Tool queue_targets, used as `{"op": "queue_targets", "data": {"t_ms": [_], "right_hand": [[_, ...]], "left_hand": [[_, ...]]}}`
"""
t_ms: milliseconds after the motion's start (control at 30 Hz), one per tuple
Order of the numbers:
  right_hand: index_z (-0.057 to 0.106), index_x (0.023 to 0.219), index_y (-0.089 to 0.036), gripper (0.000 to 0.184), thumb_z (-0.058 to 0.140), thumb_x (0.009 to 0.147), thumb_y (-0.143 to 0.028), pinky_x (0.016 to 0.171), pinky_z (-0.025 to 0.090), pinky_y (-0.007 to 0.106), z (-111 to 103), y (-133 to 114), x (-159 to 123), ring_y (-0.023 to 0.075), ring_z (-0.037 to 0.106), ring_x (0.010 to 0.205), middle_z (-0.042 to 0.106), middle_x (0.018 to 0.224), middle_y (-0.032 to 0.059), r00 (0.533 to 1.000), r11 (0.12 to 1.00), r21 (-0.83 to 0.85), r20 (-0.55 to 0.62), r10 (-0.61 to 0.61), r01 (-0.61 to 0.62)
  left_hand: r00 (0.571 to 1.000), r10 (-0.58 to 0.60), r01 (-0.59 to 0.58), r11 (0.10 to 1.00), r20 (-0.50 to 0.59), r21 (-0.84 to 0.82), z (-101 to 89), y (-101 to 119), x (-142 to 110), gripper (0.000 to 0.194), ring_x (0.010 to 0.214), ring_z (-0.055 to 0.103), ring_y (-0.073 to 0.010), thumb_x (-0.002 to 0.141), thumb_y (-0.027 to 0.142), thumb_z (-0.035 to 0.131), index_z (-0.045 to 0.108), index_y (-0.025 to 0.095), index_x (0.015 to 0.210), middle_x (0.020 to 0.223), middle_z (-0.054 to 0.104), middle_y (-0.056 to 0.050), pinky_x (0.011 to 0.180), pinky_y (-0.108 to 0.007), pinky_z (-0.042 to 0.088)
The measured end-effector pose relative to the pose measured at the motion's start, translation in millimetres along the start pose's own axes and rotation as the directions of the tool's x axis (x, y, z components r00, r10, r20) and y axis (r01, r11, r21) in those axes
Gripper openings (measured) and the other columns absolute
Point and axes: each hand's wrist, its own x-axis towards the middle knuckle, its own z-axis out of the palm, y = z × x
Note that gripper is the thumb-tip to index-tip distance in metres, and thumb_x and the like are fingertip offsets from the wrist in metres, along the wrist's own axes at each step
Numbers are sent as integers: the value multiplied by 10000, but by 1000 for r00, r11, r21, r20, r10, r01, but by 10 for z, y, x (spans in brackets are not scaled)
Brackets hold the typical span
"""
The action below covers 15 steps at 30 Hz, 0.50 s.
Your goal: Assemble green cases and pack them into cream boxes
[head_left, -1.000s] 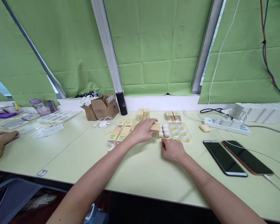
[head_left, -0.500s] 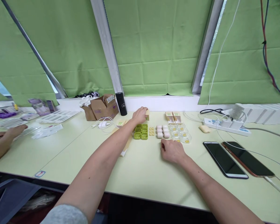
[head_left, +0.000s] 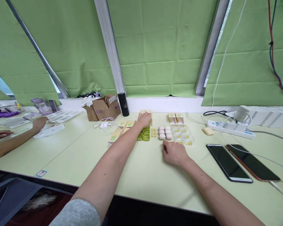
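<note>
My left hand [head_left: 144, 118] reaches to the back of the arrangement, fingers curled down over a small cream box [head_left: 151, 115]; its fingertips are mostly hidden. Just below it are several green square cups [head_left: 146, 137], partly covered by the hand and wrist. My right hand [head_left: 175, 153] rests on the table as a loose fist, with nothing seen in it. Beyond that fist stand pale pink-white rounded pieces [head_left: 162, 137] and clear round containers with yellow spots [head_left: 188, 142]. Small yellow square pieces [head_left: 153, 132] lie between the cups and the pink-white pieces.
Cream boxes with green labels [head_left: 115, 136] lie left of the cups, and two more boxes [head_left: 175, 119] stand behind the clear containers. Two phones [head_left: 228, 163], a power strip [head_left: 231, 128], a black bottle [head_left: 123, 104] and a cardboard carton [head_left: 106, 108] surround them. Another person's hands [head_left: 40, 124] work at left.
My left hand has shifted slightly right and nearer, now over the small box and the back green cups. My right hand keeps its place. The other person's hand has moved right.
</note>
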Motion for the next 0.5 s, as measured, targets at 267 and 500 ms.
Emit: {"op": "queue_targets", "data": {"t_ms": [267,500], "right_hand": [[659,1040,-202,177,528,951,-281,688,406,334,5,-1,-1,316,750,937,790,1021,116,1000,1000,-1,1,0,0],[661,1054,-206,191,528,951,-297,692,415,342,30,-2,7,320,751,943,789,1036,121,1000,1000,-2,-7,-9,9]], "left_hand": [[992,-53,57,998,-115,39,-30,166,-248,504,1367,513,-355,876,144,607,515,112,1370,1545,418,-254,1135,-457,342],[996,-46,48,999,-76,26,-11,408,-423,455,1217,624,-339,866,200,629,564,127,1311,1489,470,-231,1039,-427,475]]}}
